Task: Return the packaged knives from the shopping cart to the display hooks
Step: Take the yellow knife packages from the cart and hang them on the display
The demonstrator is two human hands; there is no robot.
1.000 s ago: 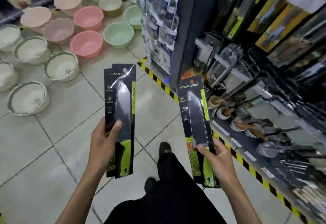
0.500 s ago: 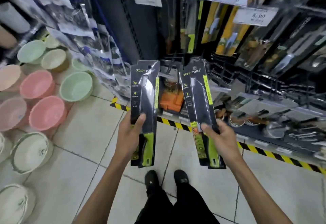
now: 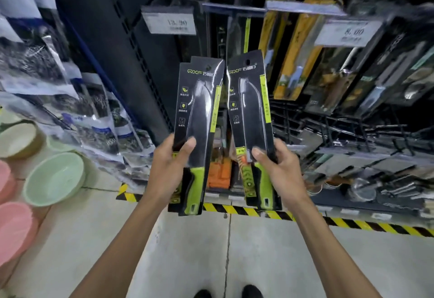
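Centre frame, two packaged knives are held up in front of the knife display, neither on a hook. left hand (image 3: 168,166) grips the left packaged knife (image 3: 199,119) at the low end of the blade, thumb across the front, fingers hidden behind the card. A second card edge shows offset behind this pack; can't tell if that's another pack. right hand (image 3: 277,168) grips the right packaged knife (image 3: 252,114) the same way, thumb on the front just above the handle. Both packs are black card with a dark blade, green handle at the bottom and hang hole at the top. Left pack leans right, right pack leans slightly left, so the top corners nearly meet while the bottoms are well apart. Hands are apart, each clamped on its own pack. Above and behind the packs, a similar black pack with a green strip (image 3: 237,32) hangs on the display, with yellow-carded packs (image 3: 296,58) to its right. Price tags sit on the rail: a blurred one (image 3: 169,23) upper centre, one reading 8.00 (image 3: 347,33) upper right. Lower right, a shelf (image 3: 399,206) carries metal utensils, too blurred to identify. Bagged goods (image 3: 70,100) hang at the left. Green bowl (image 3: 55,178), beige bowl (image 3: 18,139) and pink bowls (image 3: 14,229) sit at the left edge on the floor (image 3: 187,250). Yellow-black hazard tape (image 3: 234,209) runs along the shelf base. Shoe tips (image 3: 252,292) show at bottom centre.
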